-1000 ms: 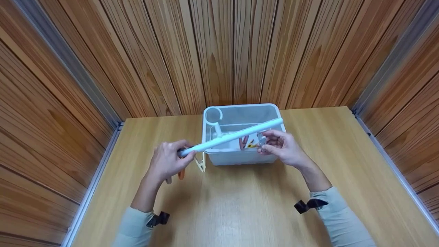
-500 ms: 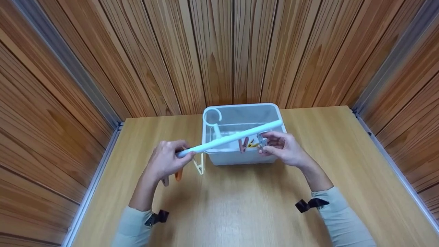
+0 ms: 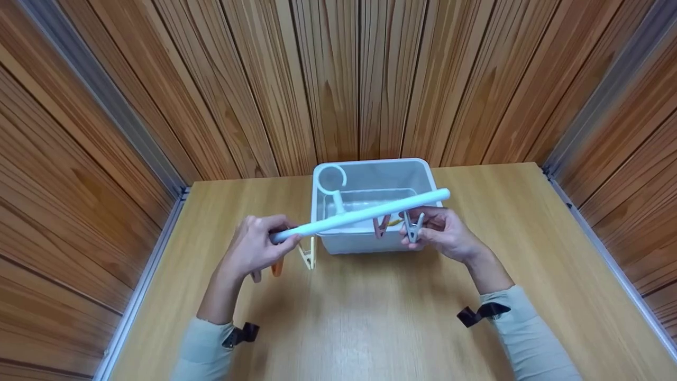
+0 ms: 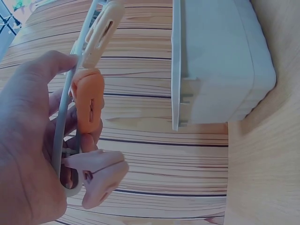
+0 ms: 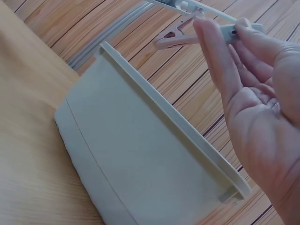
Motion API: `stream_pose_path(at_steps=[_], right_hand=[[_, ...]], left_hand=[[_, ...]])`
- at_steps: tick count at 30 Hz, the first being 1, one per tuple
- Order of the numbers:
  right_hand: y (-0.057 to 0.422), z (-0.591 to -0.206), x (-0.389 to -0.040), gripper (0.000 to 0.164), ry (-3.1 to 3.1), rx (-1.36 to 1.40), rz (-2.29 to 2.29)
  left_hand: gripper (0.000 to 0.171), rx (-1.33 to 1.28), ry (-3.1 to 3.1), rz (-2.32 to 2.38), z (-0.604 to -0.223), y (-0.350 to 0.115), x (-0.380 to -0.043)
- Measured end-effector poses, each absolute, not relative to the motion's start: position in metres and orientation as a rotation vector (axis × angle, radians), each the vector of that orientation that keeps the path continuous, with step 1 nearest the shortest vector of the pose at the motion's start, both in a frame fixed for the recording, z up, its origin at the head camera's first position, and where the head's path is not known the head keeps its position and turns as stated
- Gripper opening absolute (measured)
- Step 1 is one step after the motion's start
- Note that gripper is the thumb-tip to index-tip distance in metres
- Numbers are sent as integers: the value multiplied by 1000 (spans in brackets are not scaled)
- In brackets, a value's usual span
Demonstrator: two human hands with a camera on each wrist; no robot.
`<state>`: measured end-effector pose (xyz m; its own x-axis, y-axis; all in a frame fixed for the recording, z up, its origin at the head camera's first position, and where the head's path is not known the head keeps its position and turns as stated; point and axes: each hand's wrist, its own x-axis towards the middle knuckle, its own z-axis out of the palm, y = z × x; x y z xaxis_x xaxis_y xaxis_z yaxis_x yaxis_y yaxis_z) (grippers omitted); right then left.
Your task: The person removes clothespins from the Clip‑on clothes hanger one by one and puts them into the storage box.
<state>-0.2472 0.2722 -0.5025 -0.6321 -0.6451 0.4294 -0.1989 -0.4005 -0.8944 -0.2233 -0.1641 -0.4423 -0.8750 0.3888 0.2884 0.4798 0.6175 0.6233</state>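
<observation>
A pale blue clip hanger [image 3: 365, 214] is held up at a slant over the bin, its round hook tilted away from me. My left hand [image 3: 258, 244] grips its left end. Below the bar hang a cream clothespin [image 3: 308, 255], an orange clothespin [image 4: 89, 102] and a mauve clothespin [image 4: 102, 176] at the left, plus a pink clothespin [image 3: 381, 226] farther right. Close under the right end, my right hand [image 3: 447, 235] pinches a grey clothespin [image 3: 414, 227] between thumb and fingers. In the right wrist view that grey clothespin is partly hidden by the fingers.
A whitish plastic bin [image 3: 370, 244] stands on the wooden table [image 3: 344, 317] behind the hanger, near the back wall. Something yellow [image 3: 394, 222] shows inside it. Slatted wood walls [image 3: 338, 79] enclose the table at the back and sides.
The hanger has shifted slightly to the right, its right end now past the bin's rim. The grey clothespin has turned in my right hand, showing its V shape. My left hand keeps its grip.
</observation>
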Motion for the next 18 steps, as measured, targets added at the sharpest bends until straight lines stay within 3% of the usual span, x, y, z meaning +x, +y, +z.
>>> stream_pose_path(at_steps=[11,18], right_hand=[[261,-506,-255,47,1001,-1361,-2128],[267,-505,-250,37,1333,-1167,-2143]], left_hand=[[16,-809,-2644,-1057,-442,-164,-225],[14,-782,-2648,-997,-446,-166,-228]])
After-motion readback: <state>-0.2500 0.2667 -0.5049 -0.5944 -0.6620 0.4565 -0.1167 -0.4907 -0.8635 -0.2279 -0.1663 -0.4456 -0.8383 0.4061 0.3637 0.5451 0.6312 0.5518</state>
